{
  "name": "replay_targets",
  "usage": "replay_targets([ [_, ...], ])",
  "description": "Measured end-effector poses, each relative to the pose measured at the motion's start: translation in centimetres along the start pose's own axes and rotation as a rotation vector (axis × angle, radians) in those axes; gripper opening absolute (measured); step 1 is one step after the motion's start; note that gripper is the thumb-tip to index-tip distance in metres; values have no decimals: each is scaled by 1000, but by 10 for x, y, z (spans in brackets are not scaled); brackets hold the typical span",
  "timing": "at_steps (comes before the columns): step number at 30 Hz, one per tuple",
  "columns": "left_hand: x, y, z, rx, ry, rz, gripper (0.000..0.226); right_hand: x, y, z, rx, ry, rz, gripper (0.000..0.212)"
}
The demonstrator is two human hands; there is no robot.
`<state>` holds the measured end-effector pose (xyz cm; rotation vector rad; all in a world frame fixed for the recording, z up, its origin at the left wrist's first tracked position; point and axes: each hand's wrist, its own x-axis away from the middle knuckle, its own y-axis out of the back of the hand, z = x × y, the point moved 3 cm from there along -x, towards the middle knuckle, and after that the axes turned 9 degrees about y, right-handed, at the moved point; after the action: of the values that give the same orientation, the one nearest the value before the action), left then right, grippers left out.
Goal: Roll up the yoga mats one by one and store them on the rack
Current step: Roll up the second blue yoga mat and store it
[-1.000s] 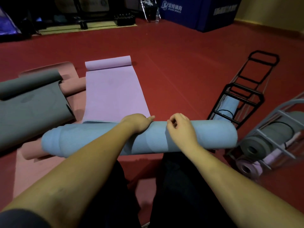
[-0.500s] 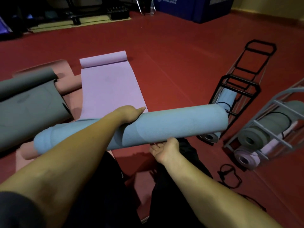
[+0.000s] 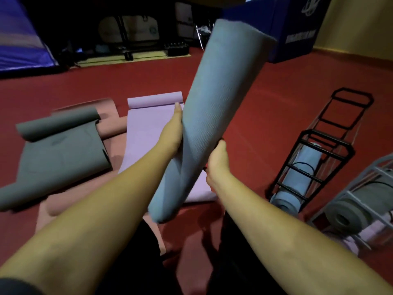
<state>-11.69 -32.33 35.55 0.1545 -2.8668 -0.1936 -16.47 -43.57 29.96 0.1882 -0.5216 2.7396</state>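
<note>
I see both hands clasping the rolled light-blue foam mat (image 3: 209,116), tilted toward 1 o'clock: left hand (image 3: 173,133), right hand (image 3: 217,156) | flat lilac mat (image 3: 146,133) behind it | black wire rack (image 3: 314,154) at 3 o'clock

One head-worn view, looking forward and down from close in.
Both forearms reach up from the bottom edge to the rolled blue mat (image 3: 204,124) at centre; red floor (image 3: 265,99) beyond, racks at the right edge.

White print on the blue pad (image 3: 297,28) is too blurred to read.
</note>
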Motion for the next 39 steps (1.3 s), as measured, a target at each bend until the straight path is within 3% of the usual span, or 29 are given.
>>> replay_targets([
  [3,9,9,28,192,8,29,65,-34,14,-49,162,111,29,70],
  [7,20,17,63,307,40,35,59,-32,32,-77,357,125,109,73],
  [11,29,24,73,367,12,61,60,4,27,-43,245,28,118,71],
  [14,35,21,76,411,-10,108,61,-3,15,-32,115,105,165,85],
  [17,40,22,83,429,-32,118,47,-9,14,-34,87,143,230,73],
  [23,43,21,94,417,-52,96,49,-3,15,-32,50,91,251,58],
  [29,44,31,61,482,-98,62,49,-3,2,11,-7,114,316,26],
  [33,42,33,99,427,-75,69,46,2,13,-16,99,132,357,26],
  [36,47,26,150,324,2,56,39,7,33,-63,178,11,344,32],
  [39,46,24,144,308,32,59,34,5,32,-62,184,-28,352,32],
])
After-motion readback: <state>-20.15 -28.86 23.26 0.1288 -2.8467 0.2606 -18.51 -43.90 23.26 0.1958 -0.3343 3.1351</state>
